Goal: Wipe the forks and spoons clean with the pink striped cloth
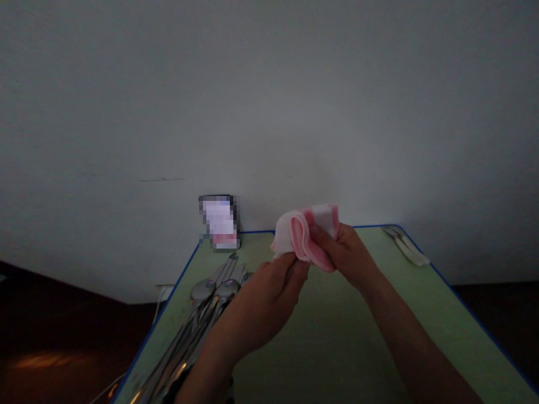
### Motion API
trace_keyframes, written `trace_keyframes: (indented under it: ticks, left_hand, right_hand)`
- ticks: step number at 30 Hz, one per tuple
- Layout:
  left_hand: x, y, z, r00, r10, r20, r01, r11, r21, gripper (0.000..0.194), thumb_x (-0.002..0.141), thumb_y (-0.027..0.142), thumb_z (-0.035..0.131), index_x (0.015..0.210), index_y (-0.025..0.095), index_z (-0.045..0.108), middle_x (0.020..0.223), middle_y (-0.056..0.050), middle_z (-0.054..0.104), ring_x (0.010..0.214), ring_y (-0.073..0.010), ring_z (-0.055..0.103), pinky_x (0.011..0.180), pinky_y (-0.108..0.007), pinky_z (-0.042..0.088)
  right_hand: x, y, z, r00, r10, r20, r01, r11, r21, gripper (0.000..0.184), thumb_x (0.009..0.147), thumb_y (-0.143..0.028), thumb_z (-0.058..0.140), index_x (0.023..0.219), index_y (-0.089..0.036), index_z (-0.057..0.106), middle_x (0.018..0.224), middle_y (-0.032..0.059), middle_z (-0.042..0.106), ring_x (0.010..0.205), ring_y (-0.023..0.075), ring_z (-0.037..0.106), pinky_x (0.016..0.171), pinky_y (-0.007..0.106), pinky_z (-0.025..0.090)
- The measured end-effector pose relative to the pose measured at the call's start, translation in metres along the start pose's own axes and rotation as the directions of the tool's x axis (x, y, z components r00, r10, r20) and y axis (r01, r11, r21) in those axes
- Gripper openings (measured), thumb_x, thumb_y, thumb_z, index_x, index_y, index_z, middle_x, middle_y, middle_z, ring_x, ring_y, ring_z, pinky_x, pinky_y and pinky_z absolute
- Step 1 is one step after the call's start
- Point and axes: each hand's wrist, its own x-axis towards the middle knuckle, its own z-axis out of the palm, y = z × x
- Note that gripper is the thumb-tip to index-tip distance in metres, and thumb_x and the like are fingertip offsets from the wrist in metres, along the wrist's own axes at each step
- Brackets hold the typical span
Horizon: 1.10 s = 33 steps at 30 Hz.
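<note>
A pink and white cloth (283,231) is bunched up in front of me, above the green table. My right hand (353,252) grips its right side, thumb pressed on top of a fold. Below the cloth, my left hand (269,300) is closed with its fingertips against the lower edge. What lies between those left fingers, if anything besides cloth, is hidden. Under and beside my left forearm is a pile of metal cutlery (202,293), with spoons and knife blades showing; the arm covers part of it.
A phone (219,221) with a lit, blurred screen leans against the grey wall (269,112) at the table's far left. Several forks (402,245) lie at the far right corner. Blue edging borders the green table (328,348). A pale cable (158,306) hangs beside the left edge.
</note>
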Motion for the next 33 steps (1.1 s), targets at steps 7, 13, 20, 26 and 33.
trace_keyframes:
  ticks: [7,13,20,26,33]
  left_hand:
    - [-0.006,0.007,-0.006,0.988,0.029,0.153,-0.064,0.972,0.225,0.030,0.095,0.038,0.030,0.096,0.021,0.054,0.068,0.001,0.056,0.054,-0.0129,0.048,0.050,-0.023,0.031]
    - [-0.008,0.010,-0.007,0.987,0.005,0.162,-0.053,0.956,0.290,0.035,0.096,0.040,0.025,0.096,0.020,0.053,0.071,0.000,0.058,0.060,-0.0140,0.050,0.055,-0.025,0.035]
    - [-0.009,0.009,-0.007,0.988,-0.011,0.156,-0.040,0.945,0.324,0.036,0.096,0.042,0.023,0.095,0.020,0.052,0.070,0.000,0.058,0.062,-0.0152,0.053,0.057,-0.027,0.037]
    - [-0.010,0.008,-0.006,0.989,-0.003,0.150,-0.051,0.933,0.357,0.036,0.096,0.042,0.024,0.097,0.021,0.052,0.074,-0.002,0.060,0.066,-0.0166,0.056,0.060,-0.028,0.038]
    - [-0.009,0.007,-0.006,0.988,-0.020,0.154,-0.036,0.936,0.350,0.034,0.096,0.042,0.023,0.101,0.022,0.051,0.077,-0.002,0.061,0.070,-0.0182,0.058,0.065,-0.030,0.040]
  right_hand:
    - [-0.010,-0.022,-0.033,0.963,0.141,0.230,-0.054,0.937,-0.346,0.041,0.079,-0.053,0.051,0.071,-0.014,0.060,0.062,-0.0004,0.055,0.053,0.0088,0.044,0.048,0.020,0.033]
    - [-0.013,-0.031,-0.034,0.951,0.145,0.272,-0.020,0.909,-0.417,0.044,0.082,-0.056,0.044,0.080,-0.016,0.063,0.069,0.0007,0.060,0.056,0.0097,0.048,0.051,0.021,0.037]
    - [-0.012,-0.029,-0.034,0.956,0.138,0.260,-0.005,0.890,-0.456,0.045,0.083,-0.056,0.043,0.080,-0.015,0.063,0.070,0.0015,0.061,0.057,0.0107,0.049,0.051,0.021,0.037]
    - [-0.012,-0.028,-0.033,0.955,0.160,0.249,-0.024,0.880,-0.475,0.048,0.082,-0.057,0.042,0.083,-0.014,0.064,0.071,0.0028,0.062,0.057,0.0112,0.050,0.051,0.022,0.038]
    - [-0.011,-0.028,-0.031,0.957,0.165,0.239,-0.034,0.881,-0.473,0.049,0.082,-0.058,0.043,0.081,-0.014,0.064,0.071,0.0034,0.063,0.057,0.0114,0.051,0.051,0.021,0.038]
